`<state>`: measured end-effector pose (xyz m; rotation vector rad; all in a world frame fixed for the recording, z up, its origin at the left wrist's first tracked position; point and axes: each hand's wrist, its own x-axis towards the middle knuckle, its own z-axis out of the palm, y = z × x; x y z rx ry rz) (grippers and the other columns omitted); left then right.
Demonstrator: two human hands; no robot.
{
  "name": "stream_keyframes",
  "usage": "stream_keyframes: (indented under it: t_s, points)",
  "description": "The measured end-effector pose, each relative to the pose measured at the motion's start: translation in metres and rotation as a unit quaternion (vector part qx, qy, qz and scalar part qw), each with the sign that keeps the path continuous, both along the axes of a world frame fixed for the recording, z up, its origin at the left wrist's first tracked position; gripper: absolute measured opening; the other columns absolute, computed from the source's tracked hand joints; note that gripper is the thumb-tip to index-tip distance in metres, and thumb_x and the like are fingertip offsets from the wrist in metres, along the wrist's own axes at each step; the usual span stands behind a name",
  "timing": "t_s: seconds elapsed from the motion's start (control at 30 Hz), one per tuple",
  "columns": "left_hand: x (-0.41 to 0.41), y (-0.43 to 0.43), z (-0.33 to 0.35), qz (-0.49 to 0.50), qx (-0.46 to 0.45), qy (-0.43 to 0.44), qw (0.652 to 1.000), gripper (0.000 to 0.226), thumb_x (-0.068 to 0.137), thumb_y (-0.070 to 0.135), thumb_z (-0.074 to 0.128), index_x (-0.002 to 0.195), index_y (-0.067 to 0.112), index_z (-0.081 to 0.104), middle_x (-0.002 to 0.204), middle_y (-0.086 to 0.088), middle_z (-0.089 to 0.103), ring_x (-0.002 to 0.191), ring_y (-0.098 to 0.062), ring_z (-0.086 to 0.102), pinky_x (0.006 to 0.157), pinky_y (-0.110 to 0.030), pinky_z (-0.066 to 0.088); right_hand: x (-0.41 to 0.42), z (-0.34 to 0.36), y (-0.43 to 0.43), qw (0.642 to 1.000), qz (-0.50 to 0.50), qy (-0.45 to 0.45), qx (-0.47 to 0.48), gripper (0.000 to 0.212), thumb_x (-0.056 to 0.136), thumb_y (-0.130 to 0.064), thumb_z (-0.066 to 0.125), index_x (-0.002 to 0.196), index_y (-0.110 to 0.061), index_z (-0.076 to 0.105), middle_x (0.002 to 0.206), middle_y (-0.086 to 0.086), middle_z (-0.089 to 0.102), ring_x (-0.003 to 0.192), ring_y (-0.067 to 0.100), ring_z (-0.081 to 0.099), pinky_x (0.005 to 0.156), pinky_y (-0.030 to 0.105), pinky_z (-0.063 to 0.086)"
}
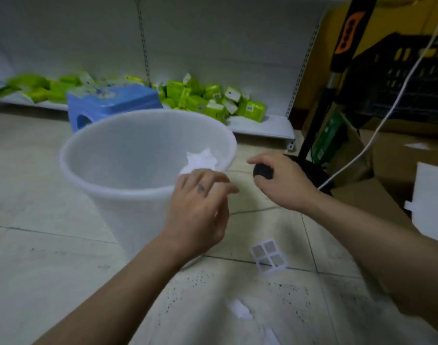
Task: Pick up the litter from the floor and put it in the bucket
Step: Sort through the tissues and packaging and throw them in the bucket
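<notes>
A translucent white bucket (106, 170) stands on the tiled floor in the middle of the view. My left hand (200, 207) is at its near right rim, fingers loosely spread, with a crumpled white paper (200, 160) just beyond the fingertips, over the bucket's inside. Whether the fingers still touch the paper is unclear. My right hand (282, 180) is right of the bucket, closed around a small black round object (262, 171). On the floor near me lie a white four-pane plastic grid (269, 255) and a white paper scrap (241, 310).
A blue plastic stool (108, 103) stands behind the bucket. A low white shelf (260, 125) holds several green packs. To the right are cardboard boxes (387, 155), a black crate (399, 78), a black pole and a white cable (387, 115).
</notes>
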<state>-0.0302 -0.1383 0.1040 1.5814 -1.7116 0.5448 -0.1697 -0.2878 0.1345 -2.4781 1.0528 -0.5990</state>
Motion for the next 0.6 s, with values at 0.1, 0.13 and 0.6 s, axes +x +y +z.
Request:
stream_keyframes:
  t_s: [0.1, 0.13, 0.6]
  points:
    - [-0.033, -0.005, -0.054, -0.082, 0.153, -0.012, 0.985, 0.020, 0.079, 0.011, 0.060, 0.098, 0.014, 0.066, 0.098, -0.007, 0.064, 0.089, -0.029, 0.058, 0.072, -0.037, 0.048, -0.063, -0.059, -0.009, 0.991, -0.058, 0.089, 0.083, 0.035, 0.085, -0.024, 0.063, 0.120, -0.027, 0.060, 0.130, -0.001, 0.054, 0.114, 0.016, 0.053, 0.090, 0.026, 0.041]
    - [-0.041, -0.007, -0.074, -0.093, 0.220, 0.003, 0.971, 0.021, 0.083, 0.015, 0.058, 0.102, 0.015, 0.065, 0.103, -0.006, 0.063, 0.094, -0.029, 0.058, 0.075, -0.037, 0.049, -0.079, -0.081, -0.010, 0.984, -0.072, 0.111, 0.120, 0.035, 0.085, -0.023, 0.062, 0.120, -0.027, 0.059, 0.130, 0.000, 0.053, 0.110, 0.016, 0.054, 0.086, 0.026, 0.041]
    - [-0.082, 0.019, -0.245, -0.063, 0.597, -0.038, 0.799, 0.052, 0.097, 0.034, 0.040, 0.146, 0.036, 0.024, 0.158, -0.012, 0.013, 0.138, -0.035, 0.024, 0.105, -0.047, 0.037, -0.103, -0.272, 0.007, 0.928, -0.029, 0.310, 0.203, 0.066, 0.089, -0.048, 0.051, 0.148, -0.037, 0.022, 0.160, 0.013, 0.007, 0.146, 0.031, 0.015, 0.115, 0.047, 0.018]
